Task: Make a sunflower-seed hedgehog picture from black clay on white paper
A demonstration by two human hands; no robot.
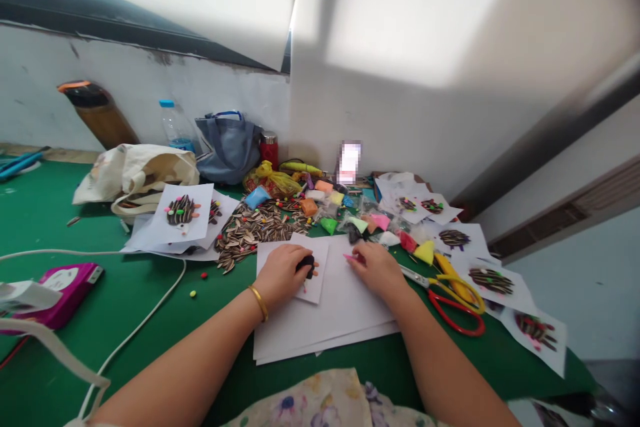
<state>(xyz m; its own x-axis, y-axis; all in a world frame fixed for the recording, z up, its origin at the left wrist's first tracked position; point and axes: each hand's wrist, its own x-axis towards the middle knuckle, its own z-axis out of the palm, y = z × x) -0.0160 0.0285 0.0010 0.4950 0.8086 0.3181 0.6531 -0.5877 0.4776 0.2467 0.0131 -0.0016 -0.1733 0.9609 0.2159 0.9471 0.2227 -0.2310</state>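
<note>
A small white card (317, 290) lies on larger white sheets (350, 313), with a black clay shape (311, 268) on it. Small orange bits stick out from that shape's right side. My left hand (284, 273), a gold bangle at its wrist, rests on the card with bent fingers pressed against the black clay, hiding part of it. Just to the right, my right hand (375, 268) pinches a small pointed pink piece (350, 258) above the sheets; it looks like clay. A bag of black clay (354, 233) lies right behind my right fingers.
Sunflower seeds (263, 227) are heaped behind the sheets, beside coloured clay packets (329, 225). Scissors (453, 303) lie at right, near cards with seed pictures (493, 280). More cards (183, 213), bags (227, 147), a phone (349, 163) and a white cable (145, 317) surround the workspace.
</note>
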